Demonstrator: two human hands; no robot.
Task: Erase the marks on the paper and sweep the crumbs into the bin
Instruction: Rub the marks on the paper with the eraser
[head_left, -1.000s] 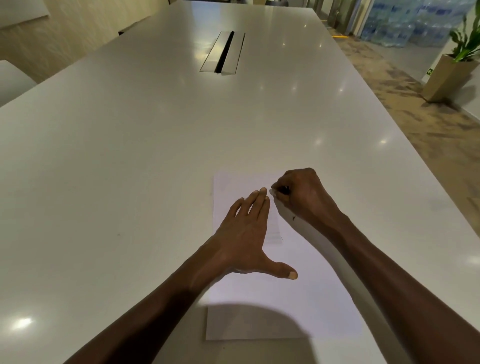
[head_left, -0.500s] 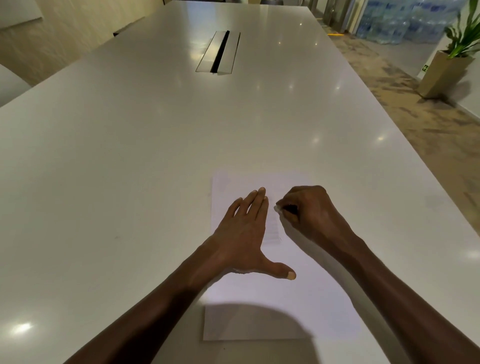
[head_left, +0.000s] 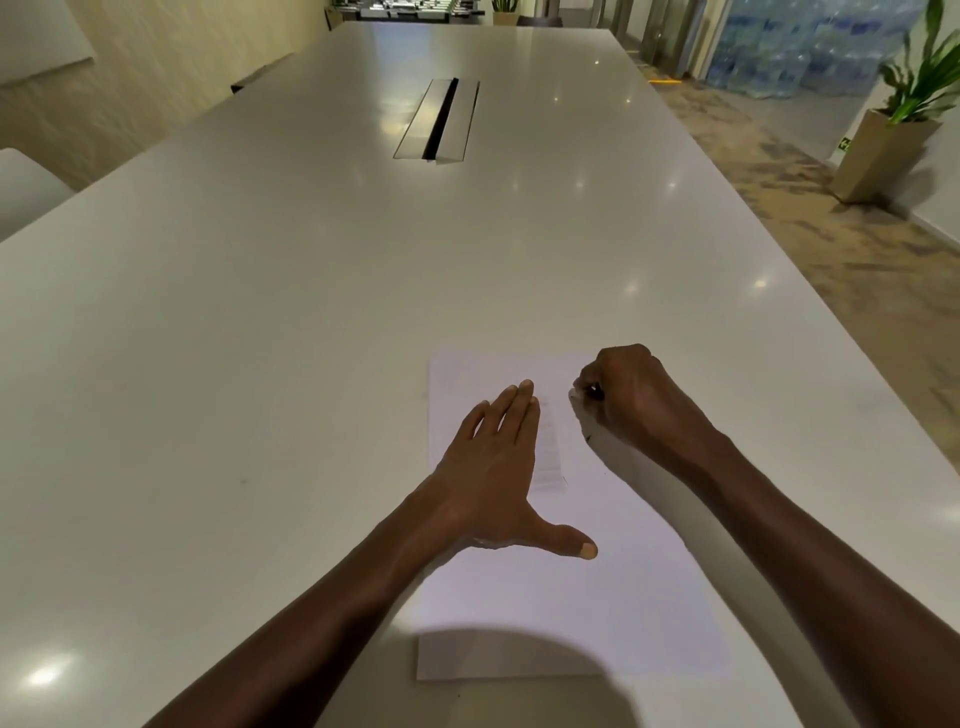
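Note:
A white sheet of paper lies on the white table right in front of me. Faint pencil marks run down its upper middle. My left hand lies flat on the sheet, fingers straight and thumb spread, pressing it down. My right hand is curled over the paper's upper right part and pinches a small eraser, whose pale tip touches the sheet beside the marks. A few dark crumbs lie near that hand. No bin is in view.
A metal cable hatch is set into the table's middle, far ahead. The table's right edge runs alongside patterned carpet, where a potted plant stands. A white chair sits at the left edge.
My right hand with the eraser has shifted back and forth over the upper part of the sheet, ending a little farther right. My left hand stays pressed flat on the paper.

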